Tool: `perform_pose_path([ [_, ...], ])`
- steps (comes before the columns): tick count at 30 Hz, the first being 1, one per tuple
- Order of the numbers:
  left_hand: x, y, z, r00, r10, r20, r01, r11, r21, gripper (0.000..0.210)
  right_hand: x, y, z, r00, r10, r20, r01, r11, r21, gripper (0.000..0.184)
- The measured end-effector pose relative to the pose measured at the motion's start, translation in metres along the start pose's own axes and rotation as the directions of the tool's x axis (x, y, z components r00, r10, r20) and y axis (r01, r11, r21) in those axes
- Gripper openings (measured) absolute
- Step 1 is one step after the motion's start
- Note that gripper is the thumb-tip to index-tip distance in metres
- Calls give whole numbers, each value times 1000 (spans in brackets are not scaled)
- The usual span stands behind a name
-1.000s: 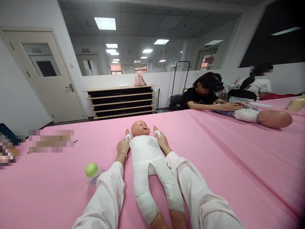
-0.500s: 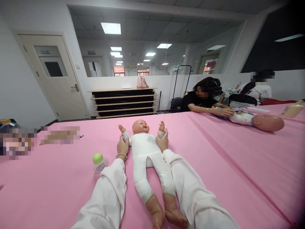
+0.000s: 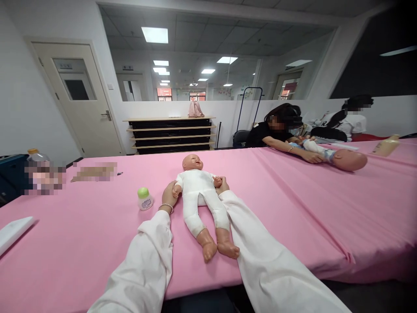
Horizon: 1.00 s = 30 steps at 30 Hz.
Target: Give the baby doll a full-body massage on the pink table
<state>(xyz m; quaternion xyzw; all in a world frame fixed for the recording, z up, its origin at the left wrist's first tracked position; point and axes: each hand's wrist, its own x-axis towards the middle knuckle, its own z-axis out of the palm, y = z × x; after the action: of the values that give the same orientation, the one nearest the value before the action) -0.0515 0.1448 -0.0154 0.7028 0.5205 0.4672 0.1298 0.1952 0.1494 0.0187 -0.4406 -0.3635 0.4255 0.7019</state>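
A baby doll [image 3: 199,184] with a white cloth body lies on its back on the pink tablecloth [image 3: 267,208], head away from me and feet toward me. My left hand [image 3: 169,194] is closed around the doll's arm on the left, near its small hand. On the other side, my right hand [image 3: 223,185] grips the doll's other arm by its hand. Both doll arms now rest low beside its body. Close to my left wrist stands a small clear bottle with a green cap [image 3: 145,200].
At the far right a person in black [image 3: 276,126] handles another doll [image 3: 348,159]. Beyond it lies a beige bottle [image 3: 387,145]; another person [image 3: 352,119] sits behind. A white object [image 3: 14,232] lies at the left edge. Shelves [image 3: 171,134] stand against the far wall.
The doll's arms have come down from raised beside its head to its sides, my hands moving with them. The view has shifted, showing the table's near edge.
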Motion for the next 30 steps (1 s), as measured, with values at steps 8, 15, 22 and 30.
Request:
perform_pose_path([
  [8, -3, 4, 1, 1000, -18, -7, 18, 1000, -24, 49, 8, 2, 5, 999, 31, 19, -32, 999, 15, 23],
  [15, 23, 7, 15, 995, -40, -88, 41, 999, 11, 38, 27, 23, -10, 976, -215, 40, 218, 952, -216, 57],
  [22, 56, -3, 30, 994, -73, -85, 82, 991, 103, 47, 62, 36, -5, 893, -437, 104, 403, 678, -615, 63],
  [30, 98, -24, 48, 962, -254, -102, 270, 943, 196, 47, 103, 44, 6, 848, -485, 214, 510, 637, -578, 42],
])
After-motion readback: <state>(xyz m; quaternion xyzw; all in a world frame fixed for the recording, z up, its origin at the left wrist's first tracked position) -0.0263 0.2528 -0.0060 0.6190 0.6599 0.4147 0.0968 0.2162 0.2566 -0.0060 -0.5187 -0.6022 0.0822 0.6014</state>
